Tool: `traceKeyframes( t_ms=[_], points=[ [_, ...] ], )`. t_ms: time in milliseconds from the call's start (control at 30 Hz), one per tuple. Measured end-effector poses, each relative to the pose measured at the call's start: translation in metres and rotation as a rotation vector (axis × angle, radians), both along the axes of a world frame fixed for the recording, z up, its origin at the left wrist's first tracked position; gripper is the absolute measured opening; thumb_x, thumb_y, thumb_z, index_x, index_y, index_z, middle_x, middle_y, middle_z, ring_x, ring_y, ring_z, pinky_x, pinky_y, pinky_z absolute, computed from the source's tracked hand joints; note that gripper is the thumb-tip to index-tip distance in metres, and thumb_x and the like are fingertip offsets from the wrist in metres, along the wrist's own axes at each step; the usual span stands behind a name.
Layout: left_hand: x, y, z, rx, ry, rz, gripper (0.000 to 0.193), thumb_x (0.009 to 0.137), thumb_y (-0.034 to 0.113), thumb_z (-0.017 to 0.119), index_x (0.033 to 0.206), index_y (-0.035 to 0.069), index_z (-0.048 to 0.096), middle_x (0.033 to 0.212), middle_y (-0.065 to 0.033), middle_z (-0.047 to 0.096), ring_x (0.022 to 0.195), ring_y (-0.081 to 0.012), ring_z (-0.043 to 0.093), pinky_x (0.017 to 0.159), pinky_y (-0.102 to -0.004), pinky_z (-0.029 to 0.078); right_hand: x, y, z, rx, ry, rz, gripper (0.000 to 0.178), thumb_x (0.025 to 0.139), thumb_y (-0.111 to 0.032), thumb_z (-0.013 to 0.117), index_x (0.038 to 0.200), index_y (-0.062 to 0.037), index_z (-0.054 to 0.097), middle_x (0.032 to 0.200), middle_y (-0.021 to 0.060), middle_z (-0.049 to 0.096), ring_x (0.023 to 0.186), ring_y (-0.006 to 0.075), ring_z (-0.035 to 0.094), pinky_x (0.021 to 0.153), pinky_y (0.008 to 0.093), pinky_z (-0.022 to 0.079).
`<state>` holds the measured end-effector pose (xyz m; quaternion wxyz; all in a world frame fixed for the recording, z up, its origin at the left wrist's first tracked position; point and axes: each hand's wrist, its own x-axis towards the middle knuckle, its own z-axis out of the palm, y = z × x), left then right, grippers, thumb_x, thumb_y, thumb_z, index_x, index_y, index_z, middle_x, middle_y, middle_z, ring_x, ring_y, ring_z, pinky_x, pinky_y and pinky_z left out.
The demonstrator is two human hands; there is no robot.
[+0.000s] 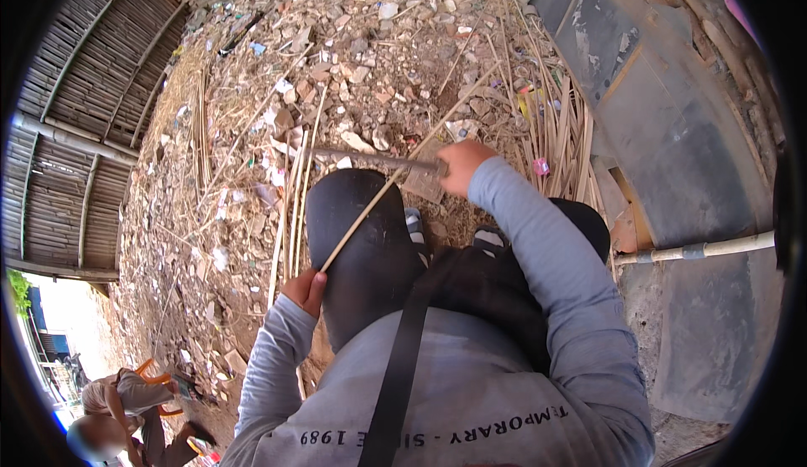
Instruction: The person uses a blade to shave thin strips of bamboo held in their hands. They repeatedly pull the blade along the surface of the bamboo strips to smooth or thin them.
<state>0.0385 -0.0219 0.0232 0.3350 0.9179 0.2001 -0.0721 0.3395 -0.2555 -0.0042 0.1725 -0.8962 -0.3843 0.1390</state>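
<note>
The ground (227, 131) is covered with stones, brick pieces and dry litter, and is bordered on the left by a bamboo-slat wall (76, 72). A pile of pale split strips (567, 143) is seen beyond the right knee. A long bamboo strip (361, 217) is held slantwise above the left thigh, crossed by a long flat blade (361, 158). The blade's near end is gripped by the right hand (466, 167), fingers curled shut; the strip's lower end is pinched between thumb and fingers of the left hand (304, 290).
</note>
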Motion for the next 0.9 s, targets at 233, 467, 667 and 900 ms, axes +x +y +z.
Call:
traceKeyframes(
  t_ms=[233, 467, 667, 900],
  points=[
    [-0.007, 0.013, -0.01, -0.016, 0.003, 0.005, 0.048, 0.1, 0.04, 0.039, 0.081, -0.001, 0.054, 0.064, -0.0135, 0.051, 0.06, -0.0245, 0.048, 0.06, -0.0382, 0.04, -0.002, -0.005, -0.002, 0.065, -0.044, -0.055, 0.025, 0.075, -0.029, 0.067, 0.089, -0.0071, 0.066, 0.084, 0.0181, 0.067, 0.084, 0.0367, 0.065, 0.078, 0.0442, 0.052],
    [-0.004, 0.014, -0.01, -0.14, 0.07, 0.059, 0.05, 0.099, 0.043, 0.042, 0.091, -0.003, 0.06, 0.065, -0.0146, 0.054, 0.063, -0.0229, 0.053, 0.063, -0.0376, 0.044, 0.017, -0.005, -0.018, 0.129, 0.074, -0.169, 0.028, 0.073, -0.028, 0.069, 0.091, -0.0069, 0.067, 0.081, 0.0179, 0.066, 0.082, 0.0371, 0.065, 0.076, 0.044, 0.052],
    [-0.011, 0.011, -0.011, -0.062, 0.097, 0.059, 0.048, 0.099, 0.042, 0.042, 0.086, -0.003, 0.058, 0.063, -0.0157, 0.053, 0.06, -0.0242, 0.053, 0.061, -0.0382, 0.043, 0.015, -0.008, -0.016, -0.018, 0.084, -0.066, 0.031, 0.073, -0.027, 0.068, 0.096, -0.0078, 0.067, 0.084, 0.0179, 0.067, 0.083, 0.0356, 0.065, 0.077, 0.0427, 0.052],
    [-0.005, 0.015, -0.003, -0.121, 0.115, 0.055, 0.058, 0.099, 0.049, 0.037, 0.092, -0.003, 0.061, 0.068, -0.007, 0.056, 0.067, -0.0169, 0.052, 0.065, -0.0343, 0.044, -0.004, -0.003, 0.012, 0.033, 0.04, -0.101, 0.027, 0.074, -0.027, 0.066, 0.093, -0.0086, 0.067, 0.085, 0.0177, 0.067, 0.083, 0.0339, 0.066, 0.076, 0.0424, 0.053]
  ],
)
